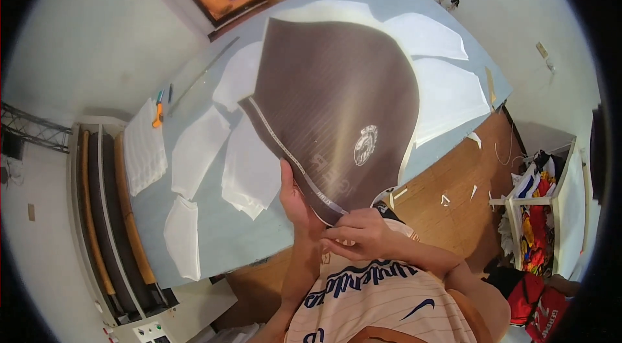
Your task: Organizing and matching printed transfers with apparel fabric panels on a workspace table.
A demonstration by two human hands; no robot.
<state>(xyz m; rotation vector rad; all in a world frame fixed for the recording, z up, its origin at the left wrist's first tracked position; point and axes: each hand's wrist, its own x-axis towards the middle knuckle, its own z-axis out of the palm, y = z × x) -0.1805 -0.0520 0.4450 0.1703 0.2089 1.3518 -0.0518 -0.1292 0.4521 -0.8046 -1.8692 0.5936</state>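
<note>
A large dark brown printed garment panel [324, 84] with pale edges, an oval crest and a patterned strip along its lower left edge spreads over the blue table [272, 236]. Its near end is raised in front of my body. My left hand [297, 200] grips that end from the left, thumb on top. The right hand [359, 231] pinches the corner at the near tip, fingers bent; the exact grip underneath is hidden. Left of the panel lie several white cut pieces [201, 142], and more white pieces [450, 97] rest to its right.
An orange cutter [157, 115] lies by a stack of white pieces [144, 148] at the table's left. A long ruler [204, 74] is behind. A machine with rollers [107, 213] stands left. At right, a bin of colourful fabric [538, 213]; scraps [445, 200] lie on the floor.
</note>
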